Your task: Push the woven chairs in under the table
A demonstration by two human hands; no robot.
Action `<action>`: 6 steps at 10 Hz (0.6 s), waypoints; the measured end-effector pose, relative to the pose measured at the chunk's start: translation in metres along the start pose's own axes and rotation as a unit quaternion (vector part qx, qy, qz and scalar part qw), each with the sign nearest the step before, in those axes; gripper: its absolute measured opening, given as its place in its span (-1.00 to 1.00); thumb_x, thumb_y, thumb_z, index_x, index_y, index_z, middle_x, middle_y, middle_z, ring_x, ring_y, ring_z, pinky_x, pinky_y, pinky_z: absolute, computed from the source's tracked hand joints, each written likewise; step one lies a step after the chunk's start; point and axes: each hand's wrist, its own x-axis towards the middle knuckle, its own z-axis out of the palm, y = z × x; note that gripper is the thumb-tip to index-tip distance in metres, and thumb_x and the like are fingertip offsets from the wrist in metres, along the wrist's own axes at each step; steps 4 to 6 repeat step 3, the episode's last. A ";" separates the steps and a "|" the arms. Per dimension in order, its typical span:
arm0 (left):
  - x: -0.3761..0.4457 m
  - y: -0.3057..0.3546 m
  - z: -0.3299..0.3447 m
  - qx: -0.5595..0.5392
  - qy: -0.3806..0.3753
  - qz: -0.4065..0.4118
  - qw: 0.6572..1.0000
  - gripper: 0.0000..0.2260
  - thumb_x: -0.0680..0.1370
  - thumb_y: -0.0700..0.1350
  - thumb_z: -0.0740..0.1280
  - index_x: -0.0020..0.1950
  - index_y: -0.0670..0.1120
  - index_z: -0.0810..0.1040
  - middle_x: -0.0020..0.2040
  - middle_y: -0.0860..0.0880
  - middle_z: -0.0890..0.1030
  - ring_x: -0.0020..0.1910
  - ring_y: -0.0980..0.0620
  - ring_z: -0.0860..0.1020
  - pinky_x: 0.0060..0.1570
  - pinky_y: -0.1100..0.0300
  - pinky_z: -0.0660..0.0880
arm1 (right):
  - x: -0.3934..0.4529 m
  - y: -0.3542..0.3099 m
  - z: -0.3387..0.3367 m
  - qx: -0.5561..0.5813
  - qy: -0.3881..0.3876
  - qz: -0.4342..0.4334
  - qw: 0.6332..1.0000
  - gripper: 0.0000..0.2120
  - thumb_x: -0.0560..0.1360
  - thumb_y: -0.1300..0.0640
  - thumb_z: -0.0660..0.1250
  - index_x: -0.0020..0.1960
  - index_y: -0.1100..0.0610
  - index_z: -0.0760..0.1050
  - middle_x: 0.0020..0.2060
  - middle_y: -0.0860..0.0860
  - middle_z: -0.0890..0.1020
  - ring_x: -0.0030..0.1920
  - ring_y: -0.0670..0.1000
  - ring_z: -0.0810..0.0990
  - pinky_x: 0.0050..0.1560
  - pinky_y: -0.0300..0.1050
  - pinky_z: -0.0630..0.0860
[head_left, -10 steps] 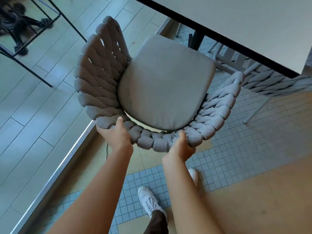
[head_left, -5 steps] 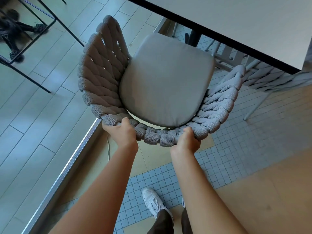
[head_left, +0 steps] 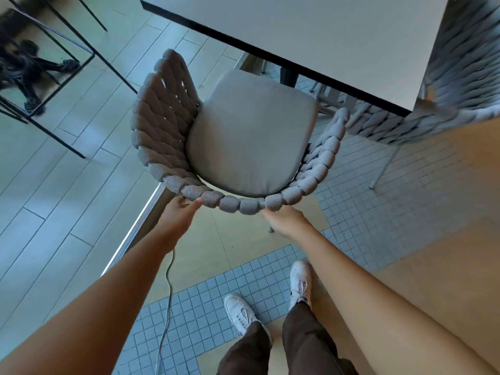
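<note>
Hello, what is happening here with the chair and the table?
A person is standing behind a woven chair and pushing it toward the table. The left hand and right hand are open at the back rim, fingertips touching or nearly touching, not gripping. The cushion's front edge is just reaching the table edge, so most of the seat is not under it yet. A second woven chair stands at the table's right side.

The floor is a patchwork — pale planks (head_left: 54, 201) fill the left of the frame, small blue-grey mosaic tiles (head_left: 378, 207) and tan panels (head_left: 446, 266) the right. A black wire frame (head_left: 81, 50) stands upper left — a thin cable (head_left: 167, 293) trails down the lower centre.
</note>
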 end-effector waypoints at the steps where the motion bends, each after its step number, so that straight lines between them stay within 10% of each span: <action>1: -0.028 0.019 -0.006 0.092 -0.035 0.019 0.995 -0.58 0.63 0.13 0.29 0.36 -0.12 0.55 0.26 -0.12 0.60 0.14 -0.08 0.56 0.09 0.09 0.44 | -0.019 -0.007 -0.027 -0.093 -0.007 -0.032 0.995 -0.31 0.40 -0.35 0.24 0.35 0.09 0.52 0.28 0.13 0.57 0.20 0.18 0.55 0.20 0.05 0.49; 6: -0.074 0.069 0.005 0.240 -0.019 0.086 0.967 -0.74 0.63 0.13 0.29 0.12 -0.03 0.59 0.03 -0.05 0.57 0.01 0.00 0.51 -0.07 0.16 0.38 | -0.051 -0.025 -0.094 -0.220 -0.048 -0.129 0.966 -0.23 0.35 -0.46 0.22 0.32 0.06 0.57 0.34 0.09 0.55 0.30 0.14 0.49 0.22 0.05 0.43</action>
